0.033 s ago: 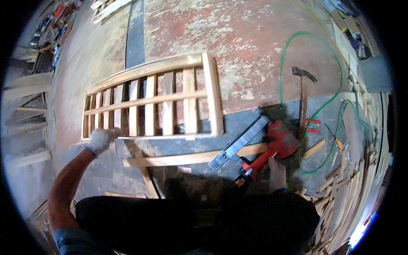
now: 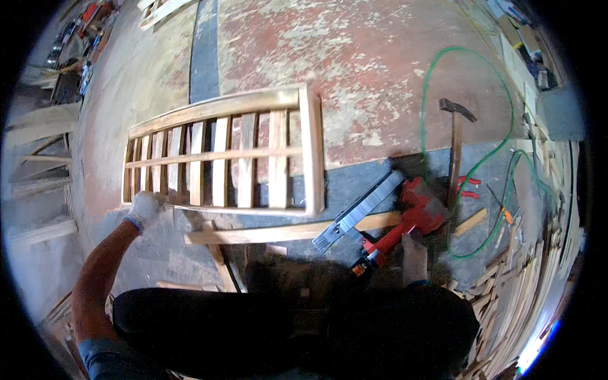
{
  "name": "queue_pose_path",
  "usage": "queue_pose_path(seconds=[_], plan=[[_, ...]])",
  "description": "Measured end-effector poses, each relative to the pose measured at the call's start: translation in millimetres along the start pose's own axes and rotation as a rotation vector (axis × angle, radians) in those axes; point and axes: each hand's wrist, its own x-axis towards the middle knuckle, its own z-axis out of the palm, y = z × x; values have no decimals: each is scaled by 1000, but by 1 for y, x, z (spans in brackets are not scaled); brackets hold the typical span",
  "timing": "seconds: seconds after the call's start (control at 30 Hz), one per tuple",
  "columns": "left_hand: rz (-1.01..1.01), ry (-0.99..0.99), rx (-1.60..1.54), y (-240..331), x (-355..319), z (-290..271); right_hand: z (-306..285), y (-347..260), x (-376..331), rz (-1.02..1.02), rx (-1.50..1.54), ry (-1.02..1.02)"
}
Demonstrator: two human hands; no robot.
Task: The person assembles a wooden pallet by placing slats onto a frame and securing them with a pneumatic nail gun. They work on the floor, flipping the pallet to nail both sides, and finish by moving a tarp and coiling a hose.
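Note:
A slatted wooden frame (image 2: 310,158), with several crosspieces and one long rail over them, is on the floor in front of me. My left hand (image 2: 147,209), in a whitish glove, is closed on its near edge toward the left end. On the right, my gloved right hand (image 2: 415,256) is wrapped round the handle of a red nail gun (image 2: 423,206). The gun's long grey magazine (image 2: 358,212) slants toward the frame's near right corner, apart from it. A loose wooden slat (image 2: 266,235) lies between the frame and me, its right end behind the gun.
Right of the gun lie a hammer (image 2: 455,152), red-handled pliers (image 2: 469,188) and an orange-handled screwdriver (image 2: 506,216). A green air hose (image 2: 510,101) loops around them. Stacked wood strips (image 2: 516,285) line the right side. Another wooden piece (image 2: 166,15) sits at the far left.
The frame's right end has swung slightly toward me and left, my left hand still on it. The nail gun and right hand have hardly moved.

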Motion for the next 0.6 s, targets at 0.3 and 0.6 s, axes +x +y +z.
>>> queue_pose_path(seconds=[0.3,0.6], plan=[[-161,529,-449,57,21,-111,28,-16,-3,76,530,-81],[-66,754,-69,115,162,-205,35,-49,-3,231,942,-260]])
